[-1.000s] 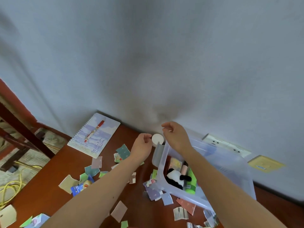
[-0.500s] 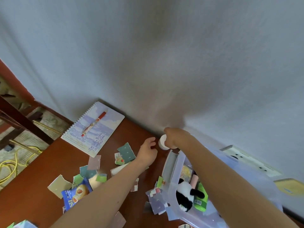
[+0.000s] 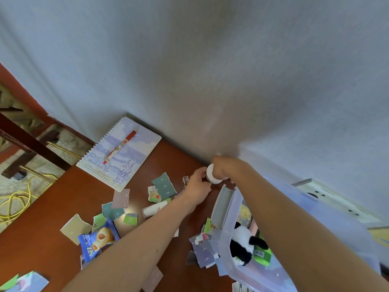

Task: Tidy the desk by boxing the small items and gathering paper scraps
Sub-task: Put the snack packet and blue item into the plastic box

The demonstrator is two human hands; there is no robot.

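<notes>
Gripping the white jar (image 3: 212, 176) was the right hand (image 3: 223, 167), fingers wrapped over it | left hand (image 3: 196, 187): bent fingertips met its left face, hold unclear | jar just beside clear box (image 3: 222, 202)

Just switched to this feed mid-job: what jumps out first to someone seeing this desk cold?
Both hands meet at the desk's back edge: the right hand grips a small white jar from above, the left hand touches its side. To their right sits a clear plastic box holding a panda plush. Torn paper scraps litter the desk to the left, near a spiral notebook with a red pen on it.
</notes>
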